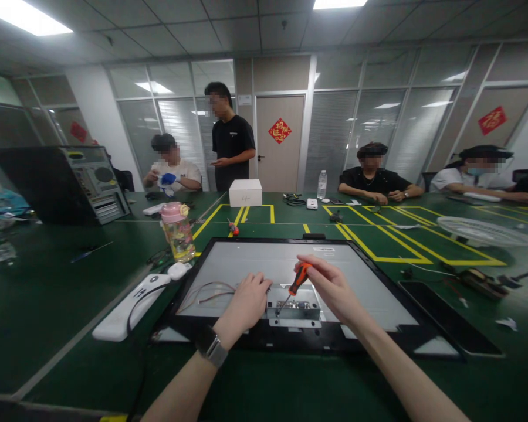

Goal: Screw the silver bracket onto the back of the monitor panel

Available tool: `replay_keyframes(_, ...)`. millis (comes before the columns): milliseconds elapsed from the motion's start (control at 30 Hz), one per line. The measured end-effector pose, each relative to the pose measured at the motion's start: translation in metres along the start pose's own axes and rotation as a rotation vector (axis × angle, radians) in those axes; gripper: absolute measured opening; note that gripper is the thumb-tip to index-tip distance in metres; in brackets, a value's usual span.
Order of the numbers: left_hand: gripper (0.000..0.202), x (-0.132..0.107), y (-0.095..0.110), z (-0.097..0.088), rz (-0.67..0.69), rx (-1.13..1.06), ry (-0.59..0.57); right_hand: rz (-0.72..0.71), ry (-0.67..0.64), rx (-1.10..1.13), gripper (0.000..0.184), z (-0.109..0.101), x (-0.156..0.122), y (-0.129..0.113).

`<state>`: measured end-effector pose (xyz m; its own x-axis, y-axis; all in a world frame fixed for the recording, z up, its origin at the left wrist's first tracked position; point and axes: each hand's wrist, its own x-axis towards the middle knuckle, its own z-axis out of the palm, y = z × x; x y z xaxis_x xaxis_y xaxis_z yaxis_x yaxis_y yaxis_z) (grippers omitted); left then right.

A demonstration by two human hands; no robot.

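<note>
In the head view, an opened flat monitor panel [356, 275] with a black frame lies on the green table. A metal bracket [297, 322] carrying a small circuit board [295, 305] sits near its front edge. My right hand [328, 281] holds an orange and black screwdriver [300, 278] by its handle. The shaft slants down left, its tip at the bracket's left part; any screw there is too small to make out. My left hand [249, 302], a watch on its wrist, lies at the bracket's left end with its fingers curled on the edge. Thin cables [211, 290] run left of it.
A white power strip [129, 308] and a pink-lidded bottle [176, 231] stand left of the panel. To its right lies a dark glossy slab [449, 316]. A white box [245, 193] and a computer case [61, 183] are farther back. Several people are across the table.
</note>
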<state>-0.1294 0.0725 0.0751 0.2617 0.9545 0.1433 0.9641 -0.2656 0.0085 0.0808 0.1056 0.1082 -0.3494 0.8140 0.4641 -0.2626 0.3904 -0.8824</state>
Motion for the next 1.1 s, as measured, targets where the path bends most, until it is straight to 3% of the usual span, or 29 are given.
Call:
replay_keyframes(100, 0.038, 0.0000, -0.0002, 0.0007, -0.004, -0.002, 0.013, 0.023, -0.017, 0.009, 0.037, 0.0005, -0.0004, -0.0025)
replay_keyframes(333, 0.037, -0.0006, 0.0006, -0.0012, 0.001, -0.011, 0.017, -0.034, 0.016, -0.081, 0.028, 0.0020, -0.0002, -0.0043)
replay_keyframes(600, 0.037, -0.0017, 0.0006, -0.0015, 0.001, 0.003, 0.018, -0.041, -0.068, -0.060, 0.031, 0.0003, -0.0010, -0.0069)
replay_keyframes(867, 0.038, 0.0003, 0.0002, 0.0002, 0.000, -0.001, 0.007, -0.198, 0.150, -0.341, 0.024, 0.0037, -0.0008, -0.0038)
replay_keyframes(1000, 0.038, 0.0004, 0.0006, 0.0003, -0.012, 0.002, 0.006, -0.183, 0.069, -0.301, 0.034, 0.0060, -0.0026, -0.0033)
replay_keyframes(1100, 0.038, -0.0004, 0.0011, -0.0015, -0.008, -0.007, 0.007, -0.157, 0.071, -0.289, 0.030, 0.0059, -0.0029, -0.0028)
